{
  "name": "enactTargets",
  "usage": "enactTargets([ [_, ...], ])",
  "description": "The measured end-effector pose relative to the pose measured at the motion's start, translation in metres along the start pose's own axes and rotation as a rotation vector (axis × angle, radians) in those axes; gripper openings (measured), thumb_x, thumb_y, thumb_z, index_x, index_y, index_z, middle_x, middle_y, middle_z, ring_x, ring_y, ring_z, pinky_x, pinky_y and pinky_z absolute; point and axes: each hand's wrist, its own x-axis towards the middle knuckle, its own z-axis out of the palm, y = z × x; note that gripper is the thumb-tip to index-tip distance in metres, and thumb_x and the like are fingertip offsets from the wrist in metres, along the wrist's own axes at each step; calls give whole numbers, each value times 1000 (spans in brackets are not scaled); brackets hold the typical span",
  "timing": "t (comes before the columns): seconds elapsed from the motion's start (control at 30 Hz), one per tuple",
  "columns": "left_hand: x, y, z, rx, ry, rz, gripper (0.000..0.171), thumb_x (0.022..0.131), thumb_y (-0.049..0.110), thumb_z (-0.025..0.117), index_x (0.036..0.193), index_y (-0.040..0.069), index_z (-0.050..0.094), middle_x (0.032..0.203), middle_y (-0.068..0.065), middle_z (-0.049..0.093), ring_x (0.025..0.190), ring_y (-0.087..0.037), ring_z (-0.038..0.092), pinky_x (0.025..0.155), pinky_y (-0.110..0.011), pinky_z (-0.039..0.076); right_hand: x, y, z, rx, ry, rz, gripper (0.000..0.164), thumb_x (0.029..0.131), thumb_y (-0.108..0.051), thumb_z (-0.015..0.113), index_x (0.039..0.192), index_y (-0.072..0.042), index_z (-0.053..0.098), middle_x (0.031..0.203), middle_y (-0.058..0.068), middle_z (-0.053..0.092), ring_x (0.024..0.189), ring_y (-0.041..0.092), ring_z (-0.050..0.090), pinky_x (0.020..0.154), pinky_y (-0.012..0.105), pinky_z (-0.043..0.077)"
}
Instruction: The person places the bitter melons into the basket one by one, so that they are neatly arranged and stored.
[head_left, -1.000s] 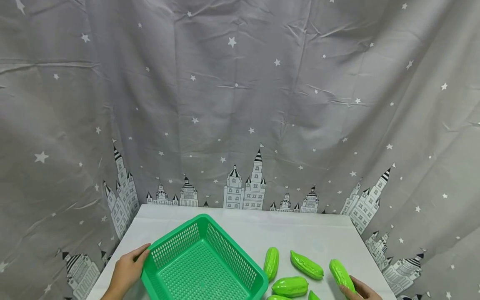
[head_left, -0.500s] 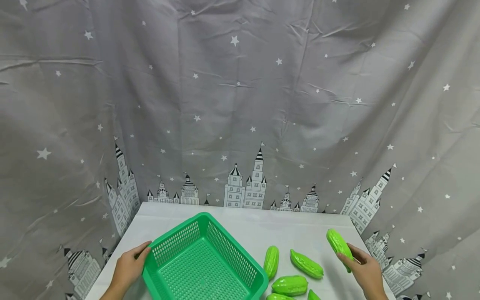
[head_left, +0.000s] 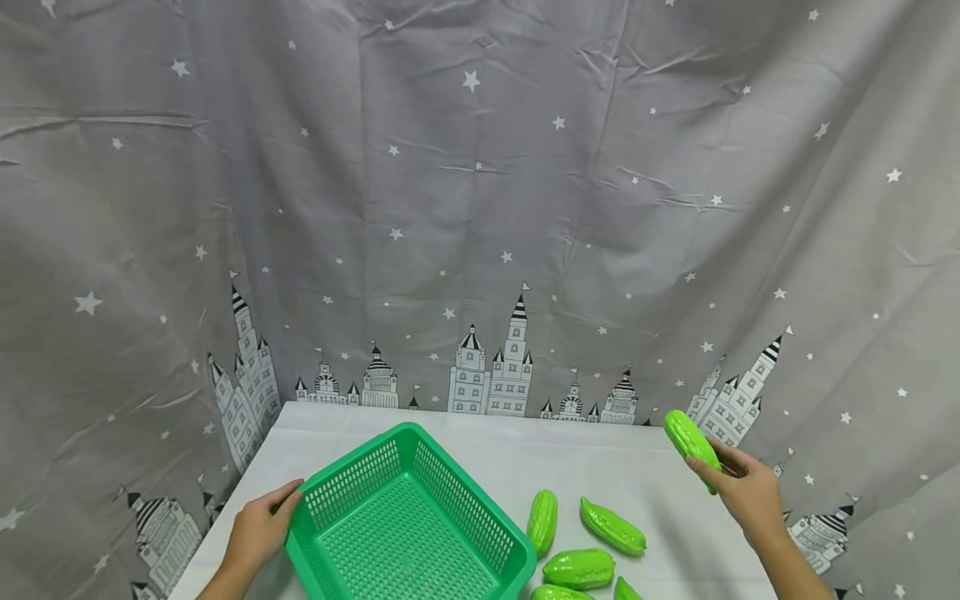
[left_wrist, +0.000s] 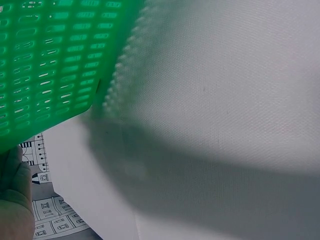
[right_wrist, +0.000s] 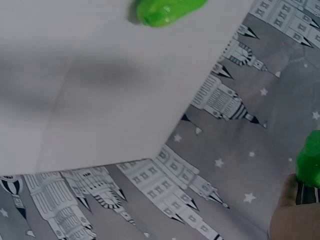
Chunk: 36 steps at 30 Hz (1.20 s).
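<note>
In the head view my right hand holds a glossy green bitter melon, raised above the right part of the white table. Part of that melon and the thumb side of the hand show at the edge of the right wrist view. My left hand grips the left corner rim of a green plastic basket; most of its fingers are hidden there. From the left wrist view, the basket's slotted wall appears above the hand. Bare mesh floor shows inside the basket.
Several more bitter melons lie on the table right of the basket, among them an upright one, a slanted one and a sideways one. Behind stands a grey curtain printed with stars and castles.
My right hand has lifted the bitter melon from low at the table's right front, upward and slightly right. My left hand and the basket have stayed in place.
</note>
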Motion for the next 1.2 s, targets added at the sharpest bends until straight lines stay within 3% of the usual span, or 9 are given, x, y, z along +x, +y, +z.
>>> enactTargets([
  [0.2, 2, -1, 0, -2, -3, 12, 51, 107, 39, 51, 142, 2, 55, 142, -29, 48, 131, -56, 40, 105, -70, 32, 8, -19, -4, 22, 0, -42, 72, 90, -40, 78, 144, 1, 53, 141, 25, 53, 125, 41, 55, 72, 8, 50],
  [0.67, 0, -2, -1, -30, -3, 20, 51, 106, 39, 51, 142, 2, 56, 141, -28, 50, 132, -55, 41, 106, -69, 32, 11, -39, 28, 65, -108, -77, 72, 90, -38, 79, 143, 2, 53, 142, 26, 53, 127, 44, 54, 78, 13, 52],
  [0.83, 0, -3, 0, -30, 6, 17, 51, 107, 38, 50, 142, 3, 56, 142, -27, 50, 132, -54, 41, 106, -69, 32, 15, -52, 46, 69, -150, -112, 71, 89, -40, 79, 142, -1, 55, 140, 24, 56, 128, 40, 55, 85, 21, 55],
  [1.0, -1, -4, 0, -36, 3, 22, 51, 106, 39, 52, 142, 3, 56, 142, -27, 50, 131, -54, 41, 106, -69, 33, 18, -62, 70, 77, -179, -192, 66, 87, -38, 81, 139, -3, 59, 135, 20, 61, 124, 35, 59, 96, 36, 54],
  [1.2, -1, -4, 3, -33, 22, 19, 49, 106, 36, 52, 141, 2, 56, 141, -27, 51, 131, -54, 42, 106, -68, 33, 18, -84, 99, 109, -244, -247, 62, 86, -35, 82, 136, -5, 62, 131, 18, 64, 122, 35, 61, 96, 43, 55],
])
